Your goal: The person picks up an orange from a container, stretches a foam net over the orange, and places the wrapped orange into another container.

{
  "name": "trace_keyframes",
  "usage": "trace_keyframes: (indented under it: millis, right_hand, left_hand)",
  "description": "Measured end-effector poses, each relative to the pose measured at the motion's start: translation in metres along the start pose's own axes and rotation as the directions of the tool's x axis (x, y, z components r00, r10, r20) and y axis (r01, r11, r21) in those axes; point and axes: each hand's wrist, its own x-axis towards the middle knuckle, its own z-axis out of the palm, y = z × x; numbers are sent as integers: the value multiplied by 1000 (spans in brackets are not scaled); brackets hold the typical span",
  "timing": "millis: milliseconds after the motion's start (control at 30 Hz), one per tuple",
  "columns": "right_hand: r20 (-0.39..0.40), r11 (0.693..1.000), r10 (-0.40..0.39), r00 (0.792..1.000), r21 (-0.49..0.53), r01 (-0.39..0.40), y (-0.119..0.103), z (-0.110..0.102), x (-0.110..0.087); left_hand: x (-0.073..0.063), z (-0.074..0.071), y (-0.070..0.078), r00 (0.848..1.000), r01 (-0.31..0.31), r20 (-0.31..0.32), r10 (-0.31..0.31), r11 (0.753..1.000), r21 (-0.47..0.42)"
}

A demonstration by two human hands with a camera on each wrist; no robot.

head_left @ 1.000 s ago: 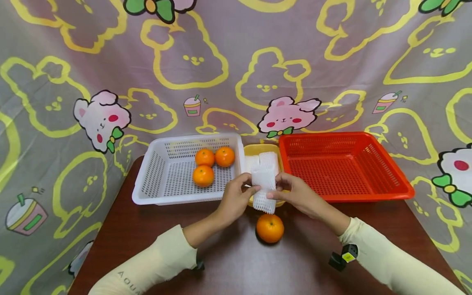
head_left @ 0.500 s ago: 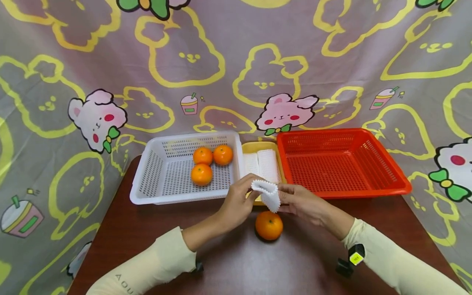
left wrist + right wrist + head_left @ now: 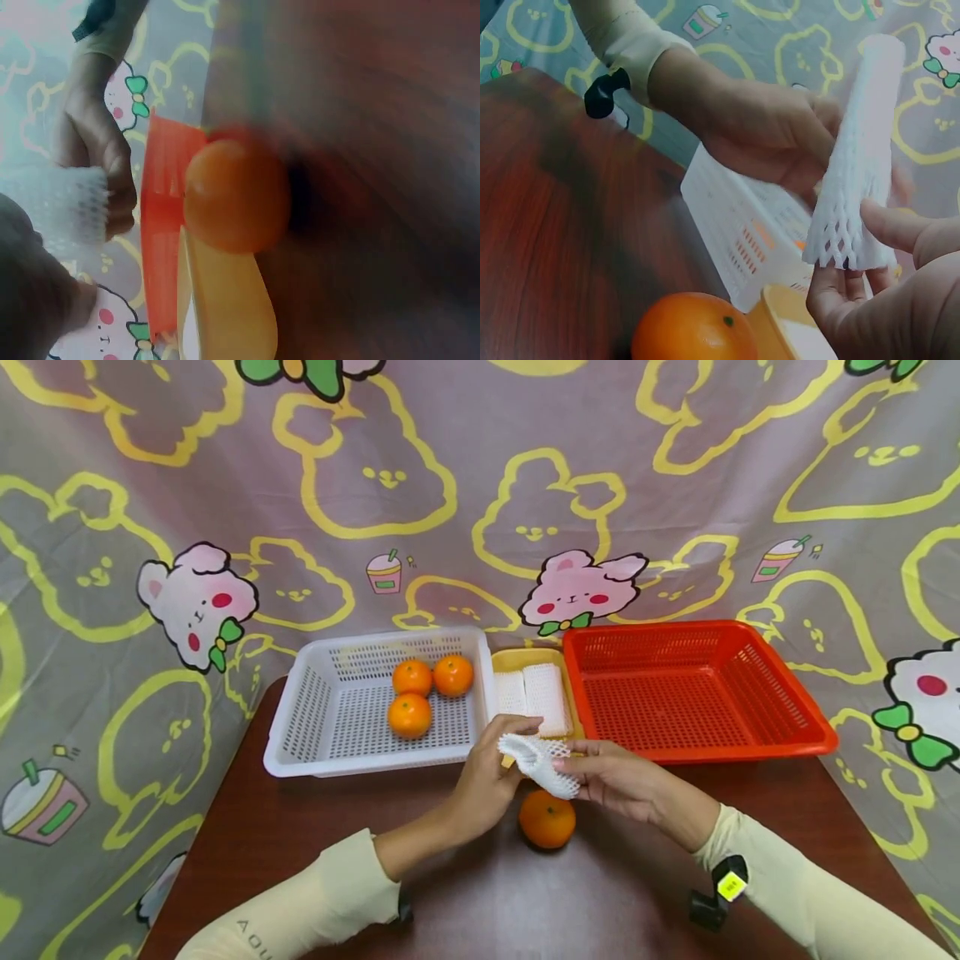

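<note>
A white foam fruit net (image 3: 534,762) is held between both hands above the table, its scalloped mouth tipped toward the left hand. The right hand (image 3: 626,783) pinches its other end, thumb on top and fingers beneath, as the right wrist view shows on the foam net (image 3: 862,161). The left hand (image 3: 483,785) has its fingers and thumb around the mouth end. Just below the hands an orange (image 3: 547,822) stands on the table; this orange (image 3: 236,196) looks large and bare in the left wrist view.
A white basket (image 3: 330,768) with 3 oranges (image 3: 410,716) stands at the left. Between it and a red basket (image 3: 675,752) sits a yellow tray (image 3: 517,655) bearing folded foam nets (image 3: 546,693). A patterned cloth (image 3: 442,460) hangs behind the brown table (image 3: 480,910).
The foam net, earlier hanging flat and lengthwise, has been turned so its mouth faces up and then tilted leftward. The right hand has shifted slightly lower; the orange below stays put.
</note>
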Motion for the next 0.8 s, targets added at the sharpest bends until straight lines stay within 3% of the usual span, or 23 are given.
trace_keyframes:
  millis: [33,67,100,167,233,267,400,500,567,700,800]
  right_hand:
    - [-6,1000,-5,1000,10,5,1,1,0]
    - [-7,1000,-11,1000,13,11,2,3,-1]
    - [-12,1000,-17,1000,15,17,3,4,-1]
    - [-16,999,-34,999,8,34,4,6,-2]
    - [-23,998,-60,998,-9,60,4,8,-1]
    - [-30,997,-72,997,-17,71,4,9,-1]
    - [-70,993,-113,991,-53,109,5,13,1]
    - [-103,991,-122,987,-76,114,5,16,2]
    - [-122,990,-123,985,-80,114,5,18,3]
    - [-133,992,-124,983,-50,118,4,18,4]
    - [-91,991,-129,987,19,132,2,14,5]
  left_hand:
    - [-2,2,1,994,112,15,-111,993,-37]
    - [-4,3,2,976,219,45,-215,971,-101]
    - [-5,5,3,949,313,81,-303,935,-167]
    - [-7,6,6,893,451,156,-423,842,-297]
    - [-8,6,7,844,536,238,-481,735,-416]
    - [-8,6,7,826,562,273,-493,689,-458]
    - [-6,3,5,781,622,352,-516,582,-524]
    - [-5,2,4,761,644,376,-530,544,-538]
    - [-3,1,3,756,647,372,-539,530,-548]
    - [0,0,2,760,633,322,-565,528,-566]
    - [5,-3,1,767,597,270,-582,496,-631]
